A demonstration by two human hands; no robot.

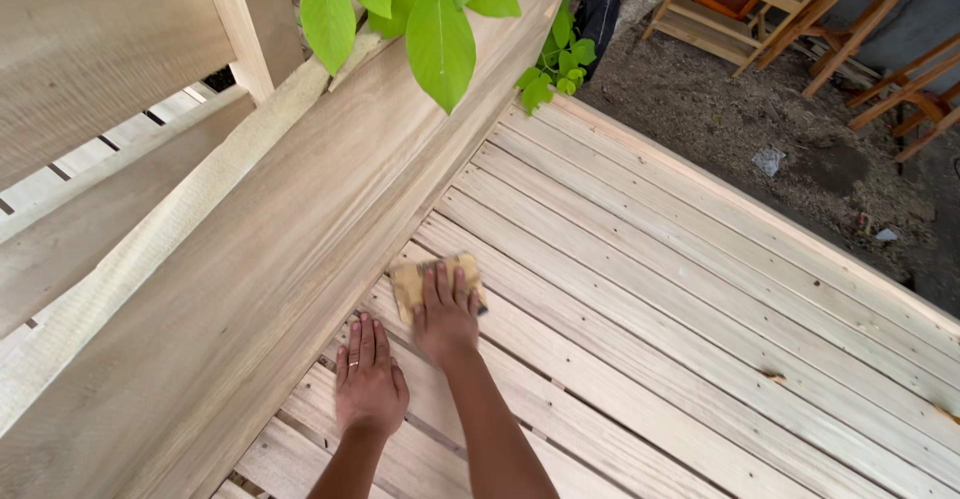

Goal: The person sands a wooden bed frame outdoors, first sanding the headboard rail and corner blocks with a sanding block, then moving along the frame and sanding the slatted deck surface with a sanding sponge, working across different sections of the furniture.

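Note:
My right hand [445, 319] presses flat on a tan piece of sandpaper [410, 284] lying on the pale wooden slats [640, 289] of a slatted platform, right at the foot of a tall sloping wooden board [290, 229]. My left hand [368, 384] rests palm down on the slats just to the left and nearer to me, fingers together and pointing at the board. It holds nothing. A ring shows on one of its fingers.
More bare wooden boards and rails [100, 49] rise on the left. Green leaves [420, 9] hang over the board at the top. Beyond the platform's right edge lies bare dirt [760, 129] with bits of litter, and wooden chair frames [850, 19] stand at the far right.

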